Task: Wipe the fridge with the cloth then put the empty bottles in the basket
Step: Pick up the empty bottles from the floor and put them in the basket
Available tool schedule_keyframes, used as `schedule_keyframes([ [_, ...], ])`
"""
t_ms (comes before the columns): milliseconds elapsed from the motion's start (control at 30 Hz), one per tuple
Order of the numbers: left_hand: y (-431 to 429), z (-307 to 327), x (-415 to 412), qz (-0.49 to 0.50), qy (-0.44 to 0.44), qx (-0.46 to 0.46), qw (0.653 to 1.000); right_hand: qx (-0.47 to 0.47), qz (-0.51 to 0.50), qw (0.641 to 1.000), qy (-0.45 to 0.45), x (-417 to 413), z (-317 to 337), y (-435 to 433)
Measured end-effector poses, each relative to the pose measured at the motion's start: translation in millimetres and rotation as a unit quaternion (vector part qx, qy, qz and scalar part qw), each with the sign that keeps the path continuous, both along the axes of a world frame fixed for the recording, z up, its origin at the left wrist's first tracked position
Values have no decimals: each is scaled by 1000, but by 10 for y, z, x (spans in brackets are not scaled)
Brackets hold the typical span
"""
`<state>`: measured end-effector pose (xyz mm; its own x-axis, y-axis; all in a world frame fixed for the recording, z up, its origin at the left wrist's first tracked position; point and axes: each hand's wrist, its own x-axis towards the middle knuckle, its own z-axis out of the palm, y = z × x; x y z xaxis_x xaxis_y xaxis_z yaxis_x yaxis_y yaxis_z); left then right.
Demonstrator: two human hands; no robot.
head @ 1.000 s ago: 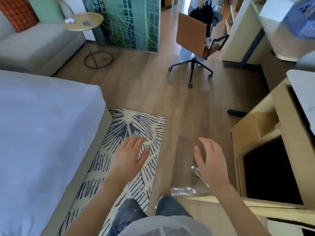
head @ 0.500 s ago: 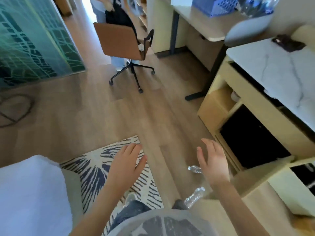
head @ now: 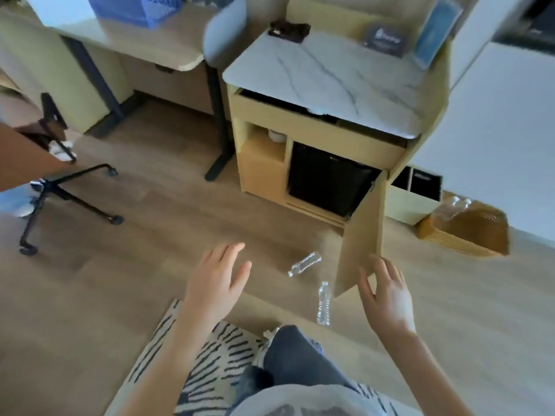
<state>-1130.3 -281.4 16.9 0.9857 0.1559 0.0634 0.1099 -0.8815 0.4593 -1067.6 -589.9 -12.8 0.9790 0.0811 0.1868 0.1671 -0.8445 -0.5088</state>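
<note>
Both hands open, fingers spread, holding nothing: left hand (head: 216,280) over bare floor, right hand (head: 386,291) just beside the swung-open cabinet door (head: 362,235). Two empty bottles (head: 304,263) (head: 323,303) lie on the floor between the hands. Fridge (head: 327,178) at 12 o'clock, basket (head: 464,228) at 2 o'clock (bottles already in it). No cloth visible. View has swung from bed and rug toward the cabinet; fridge now squarely faced, so wiping looks not yet begun.

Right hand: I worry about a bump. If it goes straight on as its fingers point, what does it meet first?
Probably the open cabinet door: the right hand is open, fingertips at its lower edge, though depth is unclear.
</note>
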Motion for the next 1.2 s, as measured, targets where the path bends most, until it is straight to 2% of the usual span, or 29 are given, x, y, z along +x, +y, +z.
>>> schedule_keyframes([
  [167,-112,-154,616,-99,25,-3,995,10,-61,998,10,235,-179,33],
  [500,98,-140,1694,-205,58,4,977,17,-139,990,-23,803,-168,293],
  [633,116,-238,2106,-275,67,9,959,12,-190,982,-10,843,-250,482],
  [833,290,-531,2634,-402,74,31,912,-13,-282,959,32,784,-476,996],
  [1067,370,-831,2942,-465,72,35,882,-20,-344,937,63,612,-807,1310],
  [1200,225,-1333,3025,-472,83,30,877,-11,-356,931,86,564,-1216,1258],
])
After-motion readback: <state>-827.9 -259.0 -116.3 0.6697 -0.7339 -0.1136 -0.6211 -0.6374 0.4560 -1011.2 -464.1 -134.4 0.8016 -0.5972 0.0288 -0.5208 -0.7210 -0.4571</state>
